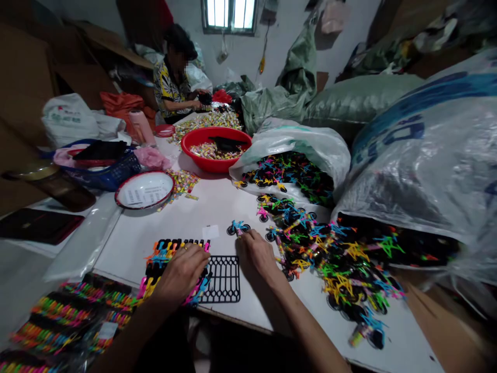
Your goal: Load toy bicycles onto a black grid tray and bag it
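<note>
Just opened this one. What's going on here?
Small, multicoloured plastic toy bicycles are being handled on a white table. The left hand is over rows of them at a black plastic grid; the right hand has its fingers at a single blue-and-black bicycle. More are heaped to the right. Another person is farther back.

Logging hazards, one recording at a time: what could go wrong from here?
The black plastic grid frame lies close to the front edge of the white tabletop; a push from the left hand's grip might tip it off.

The small blue toy bicycle with black wheels, by the right hand's grip, could snag on the multicoloured toy bicycle heap nearby.
</note>
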{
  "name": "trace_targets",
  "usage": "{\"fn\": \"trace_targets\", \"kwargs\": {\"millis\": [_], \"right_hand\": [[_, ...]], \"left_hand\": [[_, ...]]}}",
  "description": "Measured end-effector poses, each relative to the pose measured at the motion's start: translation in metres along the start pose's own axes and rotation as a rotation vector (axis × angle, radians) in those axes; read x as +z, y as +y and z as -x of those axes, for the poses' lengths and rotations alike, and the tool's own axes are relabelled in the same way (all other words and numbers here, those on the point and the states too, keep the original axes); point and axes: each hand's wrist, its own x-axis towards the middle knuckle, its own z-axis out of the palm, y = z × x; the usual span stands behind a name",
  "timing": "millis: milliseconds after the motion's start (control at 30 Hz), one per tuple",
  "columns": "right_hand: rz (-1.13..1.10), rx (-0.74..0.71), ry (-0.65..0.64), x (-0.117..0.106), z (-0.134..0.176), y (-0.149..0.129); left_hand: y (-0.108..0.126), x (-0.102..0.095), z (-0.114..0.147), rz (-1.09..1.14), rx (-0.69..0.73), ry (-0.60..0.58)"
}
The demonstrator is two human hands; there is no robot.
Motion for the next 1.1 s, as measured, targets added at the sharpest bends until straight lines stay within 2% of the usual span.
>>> {"fn": "trace_targets", "kwargs": {"millis": [133,233,300,433,533,600,700,867,1000,1100], "right_hand": [[-0.035,0.245,-0.008,0.007,-0.018,-0.012],[-0.103,0.352,0.05,0.008,-0.032,-0.018],[-0.237,0.344,0.062,0.007,-0.031,-0.016],[-0.844,0.191,0.11,0.016,-0.008,-0.015],[-1.04,0.117,0.113,0.035,0.009,-0.027],[-1.053,0.096,0.131,0.045,0.014,-0.037],[-1.011,0.017,0.182,0.05,0.013,-0.048],[-0.691,-0.141,0.151,0.046,0.012,-0.055],[-0.464,-0.093,0.037,0.042,0.014,-0.068],[-0.411,-0.075,0.002,0.04,0.015,-0.073]], "left_hand": [[0.002,-0.002,-0.002,0.019,-0.003,-0.011],[0.002,-0.002,-0.003,0.01,-0.007,-0.031],[0.003,-0.002,-0.005,0.005,-0.02,-0.04],[0.005,-0.002,-0.008,0.0,-0.021,0.014],[0.006,-0.002,-0.011,0.001,0.003,-0.024],[0.006,-0.003,-0.014,0.016,0.002,-0.083],[0.005,-0.005,-0.016,0.056,-0.011,-0.105],[0.002,-0.006,-0.016,0.097,-0.024,-0.119],[0.001,0.001,-0.014,0.077,0.011,-0.092],[0.002,0.006,-0.014,0.044,0.015,-0.062]]}}
